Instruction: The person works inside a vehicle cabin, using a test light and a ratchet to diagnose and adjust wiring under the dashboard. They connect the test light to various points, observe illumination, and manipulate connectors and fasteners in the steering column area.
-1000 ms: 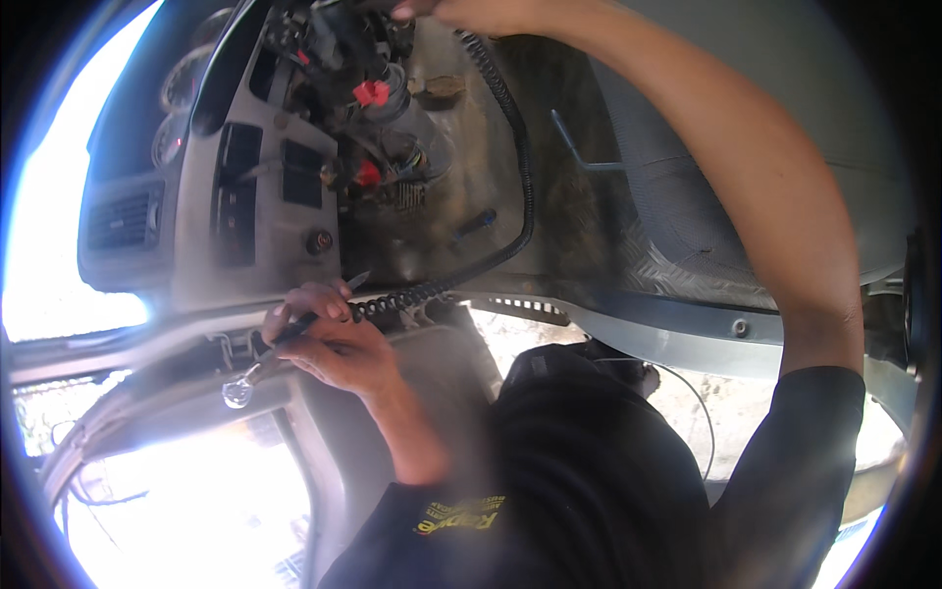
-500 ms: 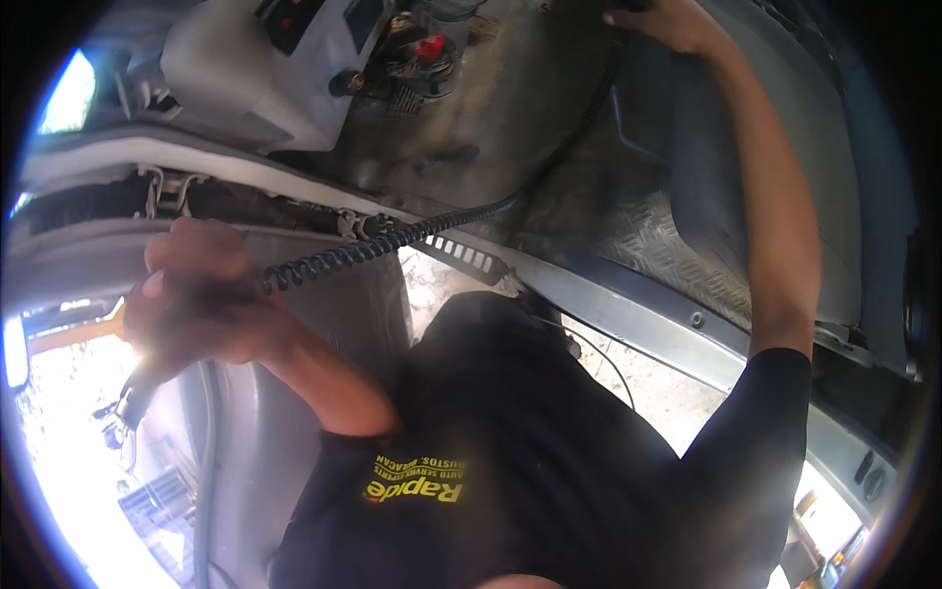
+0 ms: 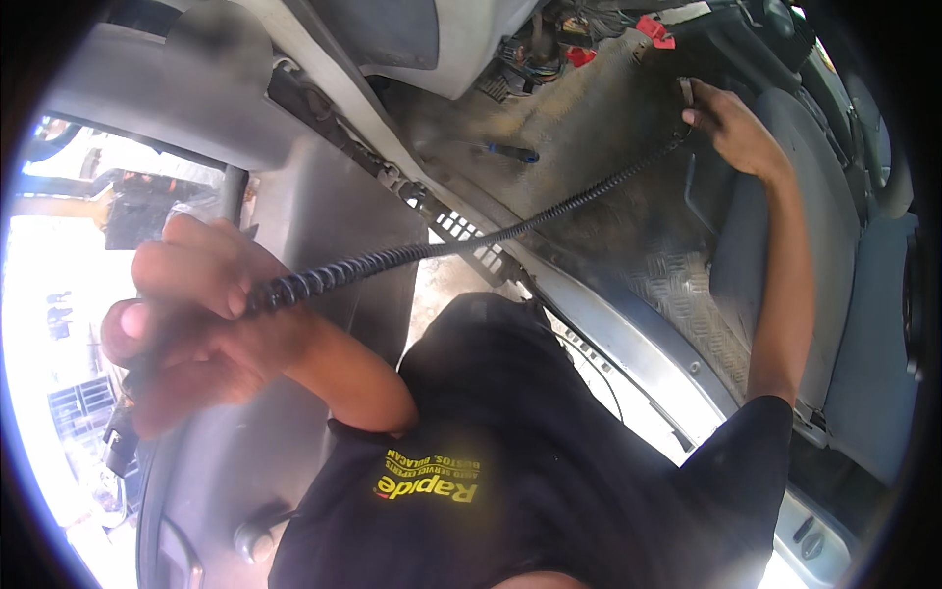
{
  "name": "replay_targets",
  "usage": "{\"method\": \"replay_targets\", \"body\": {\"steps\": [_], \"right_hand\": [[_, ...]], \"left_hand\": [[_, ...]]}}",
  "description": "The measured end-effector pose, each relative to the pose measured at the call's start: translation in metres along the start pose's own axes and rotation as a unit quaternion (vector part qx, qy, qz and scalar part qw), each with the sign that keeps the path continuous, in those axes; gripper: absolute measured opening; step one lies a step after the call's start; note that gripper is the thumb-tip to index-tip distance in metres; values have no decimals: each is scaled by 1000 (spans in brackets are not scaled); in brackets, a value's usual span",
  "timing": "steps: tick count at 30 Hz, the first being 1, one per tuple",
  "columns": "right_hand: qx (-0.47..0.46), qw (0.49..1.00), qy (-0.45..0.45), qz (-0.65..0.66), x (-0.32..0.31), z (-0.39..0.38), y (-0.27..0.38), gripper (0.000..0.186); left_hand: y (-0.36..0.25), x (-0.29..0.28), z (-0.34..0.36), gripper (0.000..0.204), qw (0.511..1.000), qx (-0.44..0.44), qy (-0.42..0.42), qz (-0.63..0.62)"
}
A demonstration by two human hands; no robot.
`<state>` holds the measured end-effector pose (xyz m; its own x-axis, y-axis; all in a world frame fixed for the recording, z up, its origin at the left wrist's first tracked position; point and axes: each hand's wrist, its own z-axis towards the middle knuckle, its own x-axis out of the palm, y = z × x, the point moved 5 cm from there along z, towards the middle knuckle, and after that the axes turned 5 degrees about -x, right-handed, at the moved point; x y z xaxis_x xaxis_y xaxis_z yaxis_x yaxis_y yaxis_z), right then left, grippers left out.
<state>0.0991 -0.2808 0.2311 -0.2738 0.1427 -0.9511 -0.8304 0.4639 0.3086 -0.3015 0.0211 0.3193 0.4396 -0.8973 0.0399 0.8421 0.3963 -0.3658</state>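
Observation:
A black coiled cable [image 3: 432, 251], or spirally wrapped wire, stretches from one of my hands to the other across a vehicle's open doorway. At the left, my left hand [image 3: 201, 314] is closed around one end, its fingers blurred. A dark plug-like piece [image 3: 120, 440] hangs just below that hand. My right hand [image 3: 736, 128], over the cabin floor at the upper right, pinches the cable's other end between thumb and fingers. A small pale tip [image 3: 685, 92] sticks up from this pinch; its kind is unclear.
A blue-and-black handled tool [image 3: 512, 153] lies on the cabin floor. Loose wiring [image 3: 535, 61] and red connectors [image 3: 655, 31] hang beyond it. The metal door sill [image 3: 628, 314] crosses in front of me, with a grey seat [image 3: 785, 196] at the right and the door panel [image 3: 324, 216] at the left.
My view has turned, bringing my right hand fully into sight with the cable end. The cable hangs straighter between my hands, and my left hand still grips it.

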Motion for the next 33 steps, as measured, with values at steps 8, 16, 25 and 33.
{"method": "replay_targets", "body": {"steps": [8,16,25,33], "right_hand": [[-145,989,-23,13,19,7,71,35],[-185,982,6,-28,27,-6,95,42],[-184,982,34,26,33,-4,103,44],[-180,982,3,-52,57,4,127,43]], "left_hand": [[-25,2,-16,74,991,-64,-25,117],[-77,-9,-34,72,936,-175,48,302],[-71,-17,-48,73,930,-164,99,314],[-61,-51,-63,42,942,-208,75,254]]}}
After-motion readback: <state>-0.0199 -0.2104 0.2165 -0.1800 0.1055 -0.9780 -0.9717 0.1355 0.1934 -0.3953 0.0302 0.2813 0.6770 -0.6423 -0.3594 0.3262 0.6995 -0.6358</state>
